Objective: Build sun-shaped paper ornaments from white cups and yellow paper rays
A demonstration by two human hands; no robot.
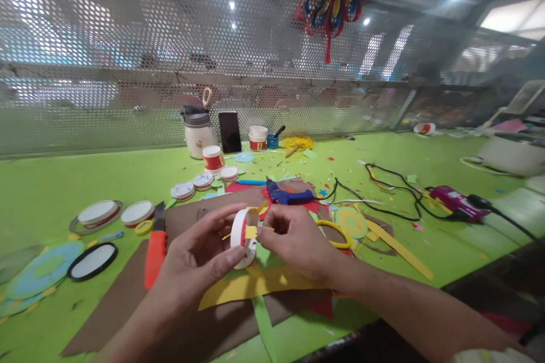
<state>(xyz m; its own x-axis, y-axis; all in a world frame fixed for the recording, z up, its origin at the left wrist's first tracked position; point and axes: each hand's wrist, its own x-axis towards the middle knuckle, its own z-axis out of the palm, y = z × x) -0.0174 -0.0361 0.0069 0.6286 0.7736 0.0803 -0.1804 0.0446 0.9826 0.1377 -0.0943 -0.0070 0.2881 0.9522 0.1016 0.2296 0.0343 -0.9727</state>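
Note:
My left hand point(193, 258) holds a white ring-shaped lid point(239, 236) with a red inner band upright between thumb and fingers. My right hand point(293, 238) pinches a small yellow paper strip point(251, 231) against the ring's rim. Both hands hover over brown cardboard point(123, 295) and a yellow paper sheet point(247, 286) on the green table point(51, 181).
An orange utility knife point(155, 247) lies left of my hands, a blue glue gun point(287, 195) just behind them. White lids point(137, 212), paper rings, a purple tool point(455, 201) with black cables, a jar point(199, 131), a phone point(230, 131) and cups stand further back. A perforated metal screen closes the rear.

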